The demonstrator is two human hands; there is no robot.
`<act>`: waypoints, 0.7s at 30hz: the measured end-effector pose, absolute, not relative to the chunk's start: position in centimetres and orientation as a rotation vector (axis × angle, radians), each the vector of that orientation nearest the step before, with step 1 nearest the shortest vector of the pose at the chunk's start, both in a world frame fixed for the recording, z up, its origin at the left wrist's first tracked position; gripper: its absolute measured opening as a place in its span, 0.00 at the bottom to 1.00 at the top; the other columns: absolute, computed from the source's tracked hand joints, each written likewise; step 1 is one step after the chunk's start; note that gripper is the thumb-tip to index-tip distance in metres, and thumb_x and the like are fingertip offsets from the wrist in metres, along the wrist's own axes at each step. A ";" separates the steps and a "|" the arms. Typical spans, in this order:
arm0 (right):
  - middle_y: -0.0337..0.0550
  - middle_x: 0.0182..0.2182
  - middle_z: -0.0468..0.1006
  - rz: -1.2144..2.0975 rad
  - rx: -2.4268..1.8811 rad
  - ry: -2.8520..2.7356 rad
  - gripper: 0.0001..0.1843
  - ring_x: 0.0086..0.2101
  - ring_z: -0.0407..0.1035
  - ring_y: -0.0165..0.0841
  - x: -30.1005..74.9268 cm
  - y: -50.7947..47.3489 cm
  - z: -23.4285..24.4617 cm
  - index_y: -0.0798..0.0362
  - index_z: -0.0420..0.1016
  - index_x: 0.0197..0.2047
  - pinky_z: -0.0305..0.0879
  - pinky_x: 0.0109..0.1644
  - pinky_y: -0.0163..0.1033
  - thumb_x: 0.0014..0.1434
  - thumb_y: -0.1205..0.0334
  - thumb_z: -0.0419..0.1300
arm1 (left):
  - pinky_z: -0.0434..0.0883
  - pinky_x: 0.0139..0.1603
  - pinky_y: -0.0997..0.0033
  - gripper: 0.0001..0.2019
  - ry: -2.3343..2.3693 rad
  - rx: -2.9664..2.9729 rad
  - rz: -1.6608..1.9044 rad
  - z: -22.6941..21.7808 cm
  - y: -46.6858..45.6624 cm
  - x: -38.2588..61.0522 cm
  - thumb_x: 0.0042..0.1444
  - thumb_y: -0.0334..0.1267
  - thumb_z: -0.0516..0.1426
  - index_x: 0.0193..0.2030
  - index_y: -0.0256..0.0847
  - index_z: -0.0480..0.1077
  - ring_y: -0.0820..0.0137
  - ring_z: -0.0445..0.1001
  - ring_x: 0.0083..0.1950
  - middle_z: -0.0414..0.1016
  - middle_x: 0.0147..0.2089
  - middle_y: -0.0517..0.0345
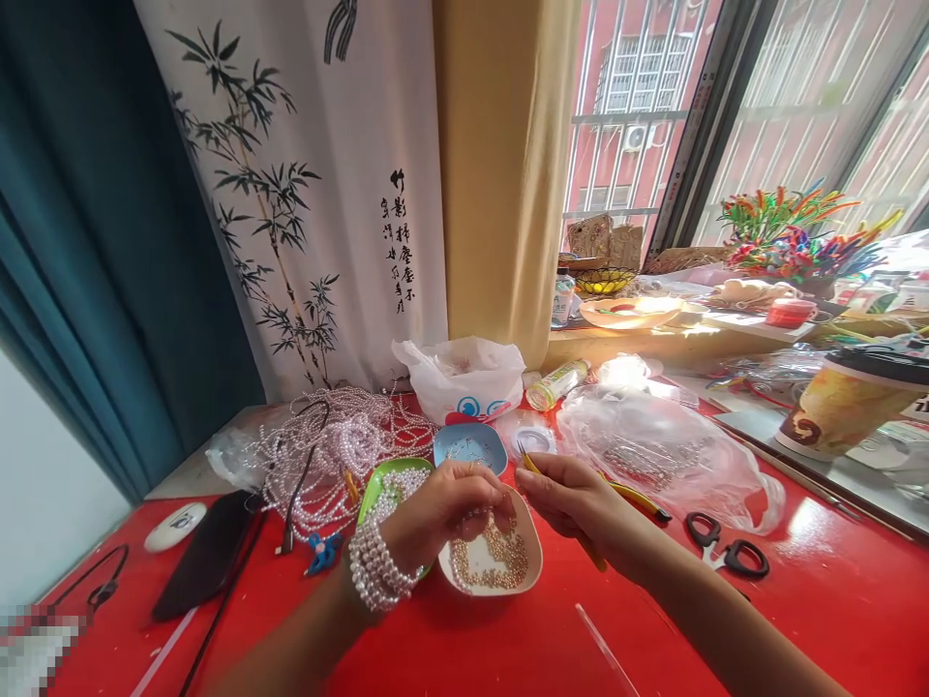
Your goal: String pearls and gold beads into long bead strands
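Note:
My left hand (444, 508), with a pearl bracelet on its wrist, hovers over a pale dish of small gold beads (526, 573). Its fingers are pinched together on something too small to make out. My right hand (573, 499) is closed beside it and holds yellow-handled pliers (630, 494), the handles pointing right. The two hands' fingertips nearly meet above the dish. A green dish of white pearls (392, 481) and a blue dish (470, 445) sit just behind my left hand.
Strands of pearls (326, 445) pile at the back left, beside a black phone (210, 552) and cable. Clear plastic bags (668, 455), black scissors (726, 552), a white bag (464, 378), a paper cup (849, 397) and a cluttered windowsill lie right and behind on the red table (508, 649).

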State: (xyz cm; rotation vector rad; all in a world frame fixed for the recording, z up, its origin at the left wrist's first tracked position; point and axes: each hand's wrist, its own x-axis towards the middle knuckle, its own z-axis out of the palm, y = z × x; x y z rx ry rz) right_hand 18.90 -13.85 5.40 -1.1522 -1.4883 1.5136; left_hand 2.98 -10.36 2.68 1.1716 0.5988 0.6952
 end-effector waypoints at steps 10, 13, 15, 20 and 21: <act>0.27 0.14 0.49 1.428 -1.174 -1.497 0.20 0.14 0.42 0.17 19.0 -13.5 4.7 0.53 0.52 0.22 0.35 0.12 0.26 0.49 0.47 0.55 | 0.42 0.15 0.77 0.07 0.626 1.124 0.693 2.7 -10.5 3.2 0.42 0.30 0.52 0.26 0.32 0.70 0.84 0.51 0.13 0.67 0.18 0.60; 0.27 0.15 0.48 1.395 -1.160 -1.516 0.21 0.15 0.42 0.17 19.2 -13.4 4.4 0.53 0.50 0.21 0.35 0.12 0.26 0.49 0.46 0.54 | 0.39 0.15 0.77 0.07 0.610 1.091 0.669 2.6 -10.5 3.3 0.43 0.31 0.51 0.27 0.33 0.69 0.84 0.47 0.12 0.65 0.16 0.61; 0.27 0.15 0.48 1.391 -1.149 -1.529 0.21 0.15 0.42 0.18 19.4 -13.5 4.3 0.53 0.50 0.21 0.35 0.12 0.26 0.49 0.46 0.53 | 0.39 0.15 0.77 0.06 0.605 1.094 0.673 2.5 -10.5 3.4 0.44 0.32 0.51 0.26 0.34 0.68 0.84 0.45 0.12 0.64 0.15 0.62; 0.27 0.15 0.48 1.384 -1.138 -1.552 0.22 0.15 0.41 0.18 19.6 -13.5 4.1 0.52 0.48 0.21 0.34 0.13 0.27 0.50 0.46 0.53 | 0.42 0.16 0.78 0.05 0.628 1.116 0.684 2.4 -10.8 3.5 0.46 0.33 0.53 0.24 0.35 0.66 0.82 0.50 0.14 0.58 0.12 0.64; 0.27 0.15 0.48 1.381 -1.136 -1.552 0.22 0.15 0.41 0.18 19.6 -13.5 4.0 0.52 0.48 0.21 0.34 0.13 0.27 0.50 0.46 0.53 | 0.42 0.16 0.78 0.04 0.626 1.115 0.683 2.3 -10.8 3.5 0.45 0.33 0.52 0.24 0.35 0.66 0.82 0.51 0.15 0.58 0.12 0.64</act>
